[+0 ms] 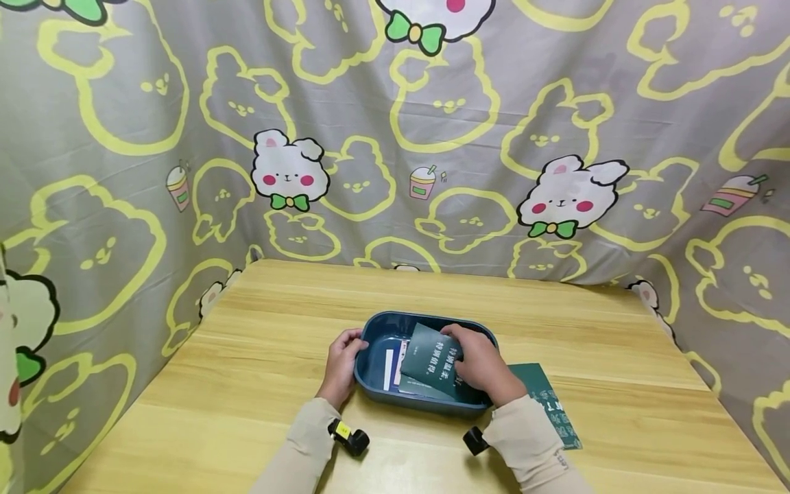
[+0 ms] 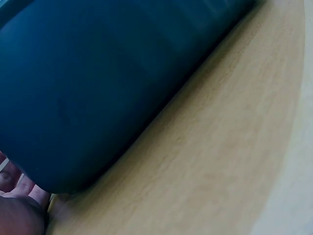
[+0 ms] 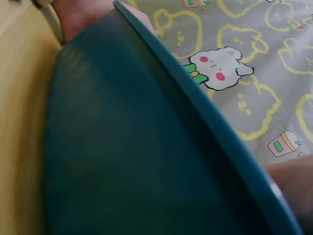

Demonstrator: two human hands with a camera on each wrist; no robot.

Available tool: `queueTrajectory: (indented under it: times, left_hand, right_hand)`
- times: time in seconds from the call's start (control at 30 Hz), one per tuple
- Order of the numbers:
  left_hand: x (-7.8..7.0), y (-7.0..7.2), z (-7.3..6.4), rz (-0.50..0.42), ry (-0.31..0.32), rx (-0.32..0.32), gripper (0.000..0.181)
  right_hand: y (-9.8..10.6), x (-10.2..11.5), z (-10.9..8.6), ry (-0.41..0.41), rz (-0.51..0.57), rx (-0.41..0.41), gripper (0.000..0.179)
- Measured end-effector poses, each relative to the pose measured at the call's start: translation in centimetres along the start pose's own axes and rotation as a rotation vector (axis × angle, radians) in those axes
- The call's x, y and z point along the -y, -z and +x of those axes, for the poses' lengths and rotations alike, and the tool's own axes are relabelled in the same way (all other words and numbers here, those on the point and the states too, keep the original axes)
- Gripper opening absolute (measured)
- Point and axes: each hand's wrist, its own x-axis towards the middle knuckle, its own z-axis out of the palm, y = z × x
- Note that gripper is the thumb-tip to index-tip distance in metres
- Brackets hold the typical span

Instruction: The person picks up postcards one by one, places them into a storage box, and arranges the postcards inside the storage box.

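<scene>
A dark blue plastic basin [image 1: 426, 405] stands on the table. My left hand [image 1: 341, 363] grips its left end, the thumb at the rim and the fingers along the outer wall; the left wrist view shows fingers [image 2: 22, 188] at the basin's corner. Over the basin's right half, my right hand [image 1: 484, 363] pinches a dark green printed card [image 1: 426, 353], held tilted. Below that card lies another green card [image 1: 413, 386], partly covered, with white and dark blue printed pieces [image 1: 391, 370] beside it. In the right wrist view the basin wall [image 3: 122, 132] hides most of the right hand.
Right of the basin, a larger green printed sheet [image 1: 549, 398] lies on the wooden table [image 1: 247, 384], partly under the right forearm. A grey curtain [image 1: 370, 103] with cartoon rabbits surrounds the table's back and sides. Small black cameras [image 1: 353, 439] sit on both wrists.
</scene>
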Motion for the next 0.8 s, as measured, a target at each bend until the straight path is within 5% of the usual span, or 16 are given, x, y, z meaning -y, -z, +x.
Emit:
queueTrajectory:
  times: [0.33,0.63,0.8]
  left_hand:
    - [-0.1,-0.1,-0.1,0.001,0.005,0.008,0.030]
    - [0.1,0.0,0.0,-0.004,0.007,0.010,0.030]
    - [-0.1,0.0,-0.1,-0.002,0.008,0.011,0.030]
  right_hand:
    - [-0.9,0.1,-0.1,0.027,-0.158,0.023,0.070]
    - [-1.1,0.2,-0.5,0.088,-0.184,-0.017,0.067]
    - [-0.9,0.1,-0.5,0.099,-0.103,-0.041,0.053]
